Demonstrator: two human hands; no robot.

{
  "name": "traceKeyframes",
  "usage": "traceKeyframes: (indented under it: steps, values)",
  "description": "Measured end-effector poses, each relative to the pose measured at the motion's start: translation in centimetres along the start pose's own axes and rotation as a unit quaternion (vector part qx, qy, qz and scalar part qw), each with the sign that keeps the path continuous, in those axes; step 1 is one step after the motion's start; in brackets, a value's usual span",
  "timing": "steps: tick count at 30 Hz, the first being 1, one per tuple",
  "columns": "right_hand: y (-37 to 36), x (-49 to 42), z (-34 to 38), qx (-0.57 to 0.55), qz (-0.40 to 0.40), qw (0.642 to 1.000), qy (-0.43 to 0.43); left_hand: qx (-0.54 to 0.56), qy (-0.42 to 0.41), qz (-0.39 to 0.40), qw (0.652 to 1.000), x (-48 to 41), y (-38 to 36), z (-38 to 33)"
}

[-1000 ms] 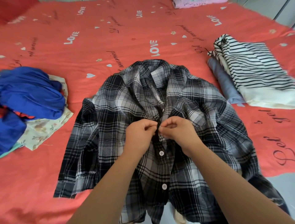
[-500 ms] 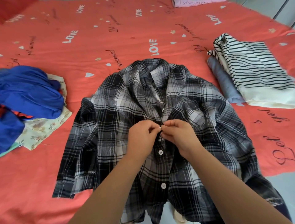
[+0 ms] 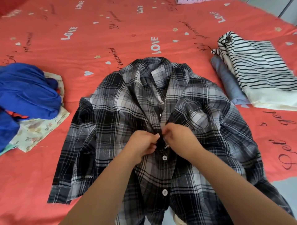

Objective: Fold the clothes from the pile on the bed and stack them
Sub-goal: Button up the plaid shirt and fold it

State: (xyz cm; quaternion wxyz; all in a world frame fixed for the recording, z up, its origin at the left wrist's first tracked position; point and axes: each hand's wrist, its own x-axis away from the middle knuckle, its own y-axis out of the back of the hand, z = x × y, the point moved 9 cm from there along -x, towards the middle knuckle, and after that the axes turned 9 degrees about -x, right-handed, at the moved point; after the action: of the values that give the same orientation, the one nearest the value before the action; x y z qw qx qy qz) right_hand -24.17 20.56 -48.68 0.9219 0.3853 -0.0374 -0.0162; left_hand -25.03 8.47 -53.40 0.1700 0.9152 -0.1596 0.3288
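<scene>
A black, grey and white plaid shirt (image 3: 115,115) lies face up in the middle of the bed, collar away from me, its lower hem hanging over the near edge. My left hand (image 3: 143,144) and my right hand (image 3: 180,139) meet at the shirt's front placket, each pinching one edge of the fabric just above two fastened white buttons (image 3: 164,158). At the left sits the unfolded pile (image 3: 27,94), blue cloth over a floral piece. At the right, a folded striped top (image 3: 257,67) lies on a folded blue-grey garment (image 3: 226,80).
The coral bedspread (image 3: 96,40) printed with "LOVE" covers the whole bed. A pale pink item (image 3: 191,1) lies at the far edge. Grey floor (image 3: 286,186) shows past the bed's near right corner.
Both hands have stayed at the placket with small finger movements; the view has shifted slightly. The shirt and stacks have not moved.
</scene>
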Motion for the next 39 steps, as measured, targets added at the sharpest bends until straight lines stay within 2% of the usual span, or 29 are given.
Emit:
traceKeyframes:
  steps: [1, 2, 3, 5, 7, 10, 13, 18, 20, 21, 23, 24, 26, 30, 35, 39]
  values:
    - [0.5, -0.5, -0.2, 0.012, -0.003, 1.0, 0.002, -0.138, -0.048, -0.054, 0.988, -0.2, 1.1, -1.2]
    - [1.7, -1.0, -0.2, -0.005, -0.031, 0.999, 0.005, -0.231, -0.104, -0.117, 0.96, -0.2, 2.0, -2.7]
    - [3.0, -1.6, 0.0, -0.029, -0.073, 0.997, 0.009, -0.267, -0.157, -0.169, 0.936, 0.1, 2.6, -4.4]
    - [4.7, -3.2, 0.8, -0.048, -0.134, 0.99, 0.023, -0.252, -0.254, -0.232, 0.904, 0.9, 3.1, -7.3]
    - [4.4, -5.3, 1.3, -0.038, -0.136, 0.99, 0.03, -0.259, -0.302, -0.267, 0.878, 0.5, 2.6, -9.0]
    - [2.2, -8.1, 0.7, 0.023, -0.071, 0.997, 0.015, -0.274, -0.28, -0.258, 0.883, -1.9, 1.6, -9.0]
    - [0.3, -8.3, -2.3, 0.099, -0.007, 0.995, -0.024, -0.371, -0.202, -0.222, 0.879, -4.4, 0.8, -6.9]
    - [0.3, -7.4, -3.5, 0.057, -0.041, 0.997, -0.017, -0.435, -0.179, -0.238, 0.85, -5.5, 1.2, -6.7]
    - [0.6, -7.3, -3.8, 0.015, -0.049, 0.998, -0.036, -0.382, -0.174, -0.251, 0.872, -5.5, 2.1, -6.7]
    - [0.8, -7.1, -4.0, -0.013, -0.054, 0.997, -0.047, -0.318, -0.168, -0.252, 0.899, -5.4, 2.7, -6.3]
    - [1.5, -6.7, -4.1, -0.08, -0.073, 0.992, -0.058, -0.104, -0.142, -0.204, 0.963, -5.2, 3.3, -5.2]
    - [1.9, -6.5, -4.0, -0.122, -0.085, 0.987, -0.061, 0.002, -0.128, -0.164, 0.978, -4.9, 3.1, -4.9]
    - [2.3, -6.1, -3.6, -0.219, -0.095, 0.969, -0.066, 0.112, -0.12, -0.103, 0.981, -4.2, 2.4, -5.0]
    - [2.4, -5.2, -1.7, -0.279, -0.081, 0.956, -0.052, 0.158, -0.137, -0.072, 0.975, -2.5, 1.9, -5.7]
    - [2.6, -4.1, -0.6, -0.328, -0.064, 0.939, -0.079, 0.14, -0.166, -0.096, 0.971, -0.9, 2.1, -5.6]
    - [2.1, -3.0, -0.3, -0.392, -0.041, 0.913, -0.101, 0.102, -0.203, -0.118, 0.967, 0.1, 2.4, -5.5]
